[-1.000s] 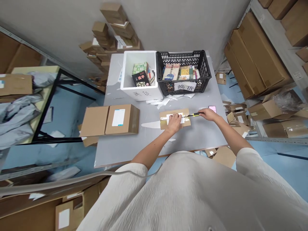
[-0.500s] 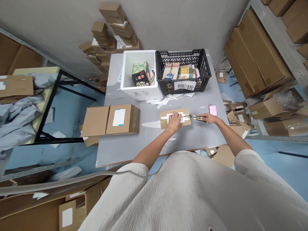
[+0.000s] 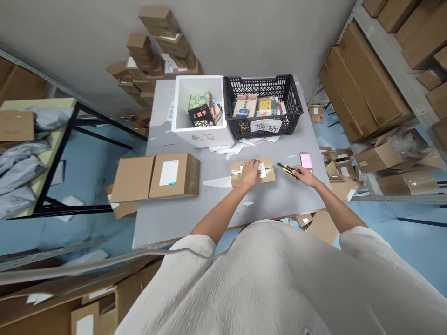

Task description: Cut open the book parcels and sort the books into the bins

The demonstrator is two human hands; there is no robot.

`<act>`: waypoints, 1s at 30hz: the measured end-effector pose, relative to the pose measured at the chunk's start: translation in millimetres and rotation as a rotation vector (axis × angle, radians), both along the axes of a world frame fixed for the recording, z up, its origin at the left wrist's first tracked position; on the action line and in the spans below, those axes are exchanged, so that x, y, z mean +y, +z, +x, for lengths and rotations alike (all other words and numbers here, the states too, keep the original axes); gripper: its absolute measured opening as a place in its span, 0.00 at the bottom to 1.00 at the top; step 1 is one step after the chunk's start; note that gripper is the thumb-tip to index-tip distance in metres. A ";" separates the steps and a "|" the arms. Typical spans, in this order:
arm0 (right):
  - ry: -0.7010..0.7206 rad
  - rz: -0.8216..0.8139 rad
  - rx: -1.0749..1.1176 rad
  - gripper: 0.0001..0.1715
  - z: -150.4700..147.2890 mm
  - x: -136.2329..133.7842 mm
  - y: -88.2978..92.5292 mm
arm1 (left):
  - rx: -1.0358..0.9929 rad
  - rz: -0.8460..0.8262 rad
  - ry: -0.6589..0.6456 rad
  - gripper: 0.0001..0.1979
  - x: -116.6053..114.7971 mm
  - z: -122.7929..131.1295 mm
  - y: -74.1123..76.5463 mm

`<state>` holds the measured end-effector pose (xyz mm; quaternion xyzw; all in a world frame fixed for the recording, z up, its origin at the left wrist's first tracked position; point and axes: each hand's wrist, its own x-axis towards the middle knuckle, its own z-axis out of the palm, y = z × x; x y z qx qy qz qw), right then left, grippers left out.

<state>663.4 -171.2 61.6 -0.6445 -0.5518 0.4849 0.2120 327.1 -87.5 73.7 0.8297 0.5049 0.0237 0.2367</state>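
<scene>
A small taped cardboard box with a white label lies on the grey table. My left hand rests on top of it, fingers bent over the label; whether they pinch anything is hard to see. Just right of the box, my right hand is closed round a black and yellow utility knife. The blade points left toward the box and does not touch it. A phone with a pink screen lies beside my right hand.
Behind the box stand a white foam bin and a black crate, both holding books. To the left is a larger carton with an open flap. Paper scraps lie before the bins. Shelves with cartons flank the table.
My right hand has drawn the knife away from the box's right end, and its blade now angles up and left. My left hand stays on the box, its fingers more bent.
</scene>
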 end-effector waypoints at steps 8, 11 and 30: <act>0.279 0.295 -0.395 0.25 -17.9 2.6 14.9 | 0.066 -0.015 0.004 0.30 18.0 9.4 -3.4; 0.316 0.300 -0.486 0.28 -21.8 6.8 10.3 | 0.074 -0.019 0.014 0.34 20.8 10.3 -2.9; 0.169 0.352 -0.489 0.30 -16.8 11.2 -11.5 | 0.054 0.138 0.017 0.37 -1.2 8.0 -19.6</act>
